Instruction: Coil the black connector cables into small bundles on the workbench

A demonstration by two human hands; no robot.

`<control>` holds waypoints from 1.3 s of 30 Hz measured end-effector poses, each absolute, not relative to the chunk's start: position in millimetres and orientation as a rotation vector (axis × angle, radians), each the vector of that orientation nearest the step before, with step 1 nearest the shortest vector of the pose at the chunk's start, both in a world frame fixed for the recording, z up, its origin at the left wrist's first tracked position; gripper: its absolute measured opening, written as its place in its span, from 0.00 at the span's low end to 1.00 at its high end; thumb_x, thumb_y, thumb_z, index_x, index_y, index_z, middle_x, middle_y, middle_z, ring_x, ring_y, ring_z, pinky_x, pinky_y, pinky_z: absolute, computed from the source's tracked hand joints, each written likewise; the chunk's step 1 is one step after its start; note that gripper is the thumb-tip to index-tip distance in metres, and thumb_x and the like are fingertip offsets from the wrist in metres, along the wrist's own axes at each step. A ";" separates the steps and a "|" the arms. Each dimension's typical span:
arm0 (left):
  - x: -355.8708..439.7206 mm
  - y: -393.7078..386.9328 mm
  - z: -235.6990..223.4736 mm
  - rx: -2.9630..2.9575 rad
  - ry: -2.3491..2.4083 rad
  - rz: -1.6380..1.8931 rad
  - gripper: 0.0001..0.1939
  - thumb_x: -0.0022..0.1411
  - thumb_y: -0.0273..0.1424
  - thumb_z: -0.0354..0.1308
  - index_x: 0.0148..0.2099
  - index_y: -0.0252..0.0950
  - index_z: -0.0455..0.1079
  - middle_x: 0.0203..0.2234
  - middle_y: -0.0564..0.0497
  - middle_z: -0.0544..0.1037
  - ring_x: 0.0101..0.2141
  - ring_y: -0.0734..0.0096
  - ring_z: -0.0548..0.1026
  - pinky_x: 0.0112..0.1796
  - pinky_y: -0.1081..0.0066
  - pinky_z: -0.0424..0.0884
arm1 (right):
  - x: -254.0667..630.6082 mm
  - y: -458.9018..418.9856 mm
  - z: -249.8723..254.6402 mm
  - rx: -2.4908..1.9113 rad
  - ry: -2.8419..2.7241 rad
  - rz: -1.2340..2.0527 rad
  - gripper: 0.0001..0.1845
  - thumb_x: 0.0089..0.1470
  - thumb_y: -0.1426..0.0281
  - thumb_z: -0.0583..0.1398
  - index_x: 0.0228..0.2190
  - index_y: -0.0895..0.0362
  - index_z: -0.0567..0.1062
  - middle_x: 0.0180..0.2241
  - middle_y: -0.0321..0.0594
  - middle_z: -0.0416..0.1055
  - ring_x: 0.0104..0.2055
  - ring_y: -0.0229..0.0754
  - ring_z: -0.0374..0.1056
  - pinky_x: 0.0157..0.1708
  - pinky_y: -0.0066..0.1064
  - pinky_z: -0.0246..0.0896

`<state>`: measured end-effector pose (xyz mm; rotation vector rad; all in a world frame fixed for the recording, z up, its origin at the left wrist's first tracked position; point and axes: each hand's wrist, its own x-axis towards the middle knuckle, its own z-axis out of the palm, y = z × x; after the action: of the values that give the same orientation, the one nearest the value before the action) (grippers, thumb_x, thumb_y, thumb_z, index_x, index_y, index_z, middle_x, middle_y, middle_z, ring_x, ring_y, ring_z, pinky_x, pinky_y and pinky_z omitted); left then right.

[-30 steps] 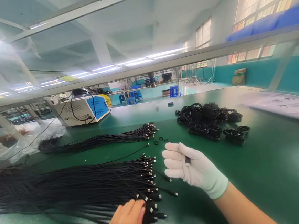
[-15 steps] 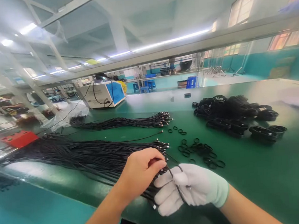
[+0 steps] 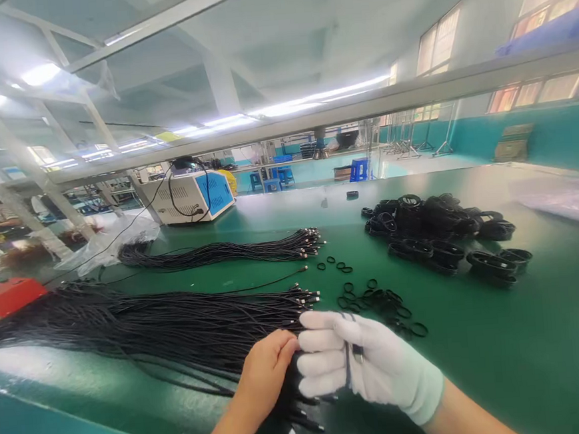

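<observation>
1. My left hand point(image 3: 266, 372), bare: fingers and thumb drawn together, closed, tips right beside the fingers of the other hand; cannot tell whether anything is pinched between them
2. My right hand point(image 3: 368, 354), in a white glove: palm turned up, four fingers extended side by side, thumb folded over and gripping a black cable point(image 3: 348, 367)
3. Position of that cable: across my gloved palm, with a dark connector point(image 3: 357, 350) showing just beside it, below the thumb
4. Under and beside my left hand: a wide bundle of black cables point(image 3: 178, 326), plug ends toward the right, on the green table point(image 3: 490, 341)
5. Beyond it: one loose cable point(image 3: 279, 278), then a narrower bundle point(image 3: 236, 250)
6. Just past my glove: scattered black rings point(image 3: 371, 297); farther back and to the right, a heap of coiled cables point(image 3: 425, 223)
7. Far left: red box point(image 3: 10, 296), clear plastic bag point(image 3: 106, 243), white-and-blue machine point(image 3: 192, 196)
</observation>
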<state>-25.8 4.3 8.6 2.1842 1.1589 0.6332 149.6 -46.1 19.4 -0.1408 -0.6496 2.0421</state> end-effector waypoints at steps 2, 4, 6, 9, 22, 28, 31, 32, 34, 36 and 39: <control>-29.0 -11.3 -6.2 2.495 1.184 0.621 0.14 0.63 0.30 0.44 0.30 0.38 0.69 0.25 0.54 0.75 0.27 0.70 0.72 0.27 0.75 0.63 | 152.4 -41.9 20.7 -0.207 -0.626 1.930 0.12 0.51 0.62 0.61 0.33 0.58 0.68 0.26 0.33 0.62 0.27 0.34 0.60 0.36 0.36 0.59; -29.2 -29.0 -12.1 2.796 1.100 0.568 0.12 0.62 0.29 0.45 0.31 0.39 0.69 0.25 0.53 0.76 0.24 0.71 0.72 0.24 0.74 0.60 | 152.2 -39.6 18.1 -0.272 -0.619 1.850 0.12 0.52 0.62 0.60 0.34 0.58 0.69 0.27 0.34 0.63 0.28 0.34 0.61 0.37 0.35 0.58; -28.0 -42.0 -1.9 3.023 0.972 0.553 0.08 0.59 0.28 0.49 0.29 0.39 0.68 0.23 0.54 0.75 0.20 0.71 0.70 0.22 0.71 0.57 | 149.1 -40.9 12.5 -0.320 -0.648 1.836 0.12 0.53 0.64 0.59 0.36 0.59 0.69 0.29 0.37 0.66 0.30 0.36 0.64 0.37 0.35 0.58; -27.6 -42.6 41.7 3.136 0.859 0.537 0.05 0.58 0.29 0.55 0.28 0.39 0.67 0.23 0.55 0.74 0.23 0.70 0.68 0.24 0.69 0.56 | 142.6 -48.6 3.8 -0.300 -0.777 1.988 0.15 0.52 0.67 0.61 0.40 0.63 0.70 0.32 0.44 0.69 0.34 0.40 0.67 0.38 0.36 0.58; -24.6 8.2 37.8 2.002 0.830 0.553 0.10 0.60 0.30 0.51 0.35 0.33 0.73 0.28 0.51 0.75 0.30 0.71 0.71 0.30 0.75 0.66 | 125.4 -59.9 12.4 0.028 -0.628 2.328 0.19 0.39 0.71 0.68 0.30 0.60 0.65 0.22 0.28 0.53 0.23 0.31 0.55 0.29 0.27 0.47; -51.0 5.7 5.1 2.577 1.233 0.505 0.14 0.65 0.31 0.44 0.33 0.38 0.70 0.27 0.53 0.74 0.29 0.70 0.71 0.30 0.73 0.64 | 142.5 -52.4 34.1 -0.019 -0.566 2.025 0.16 0.44 0.70 0.66 0.29 0.58 0.63 0.23 0.29 0.48 0.24 0.31 0.49 0.28 0.28 0.45; -51.5 -15.9 -6.6 2.887 1.170 0.506 0.10 0.63 0.30 0.46 0.35 0.40 0.69 0.26 0.54 0.74 0.26 0.70 0.71 0.27 0.73 0.62 | 147.6 -47.0 34.4 -0.092 -0.592 1.933 0.15 0.45 0.69 0.66 0.31 0.58 0.65 0.24 0.30 0.51 0.25 0.32 0.51 0.29 0.29 0.49; -48.6 -24.6 -8.1 2.971 1.091 0.544 0.09 0.62 0.29 0.47 0.35 0.40 0.68 0.26 0.54 0.74 0.25 0.70 0.71 0.26 0.73 0.61 | 147.8 -46.1 32.5 -0.122 -0.602 1.910 0.14 0.46 0.69 0.65 0.32 0.59 0.66 0.25 0.30 0.53 0.26 0.32 0.53 0.31 0.30 0.51; -40.4 -39.3 -4.8 3.086 0.948 0.665 0.08 0.61 0.26 0.47 0.33 0.39 0.67 0.23 0.54 0.73 0.22 0.70 0.69 0.24 0.71 0.59 | 146.1 -46.4 26.2 -0.209 -0.617 1.873 0.13 0.49 0.70 0.64 0.36 0.59 0.68 0.27 0.33 0.59 0.28 0.34 0.59 0.35 0.33 0.54; -32.6 -46.1 8.4 3.133 0.865 0.771 0.09 0.61 0.25 0.48 0.29 0.38 0.66 0.21 0.54 0.71 0.21 0.71 0.67 0.24 0.70 0.56 | 143.2 -49.4 17.8 -0.320 -0.642 1.854 0.14 0.51 0.71 0.62 0.41 0.59 0.68 0.33 0.39 0.66 0.34 0.38 0.64 0.39 0.36 0.56; -28.0 -38.8 41.0 3.124 0.777 0.731 0.09 0.61 0.29 0.53 0.27 0.37 0.66 0.21 0.54 0.71 0.24 0.71 0.67 0.26 0.69 0.55 | 139.2 -55.7 6.4 -0.369 -0.751 1.966 0.14 0.52 0.70 0.60 0.41 0.63 0.69 0.36 0.47 0.68 0.37 0.41 0.67 0.40 0.35 0.56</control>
<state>-28.0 -38.8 41.0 3.1236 0.7774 0.7310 139.2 -55.7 6.4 -0.3694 -0.7515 1.9663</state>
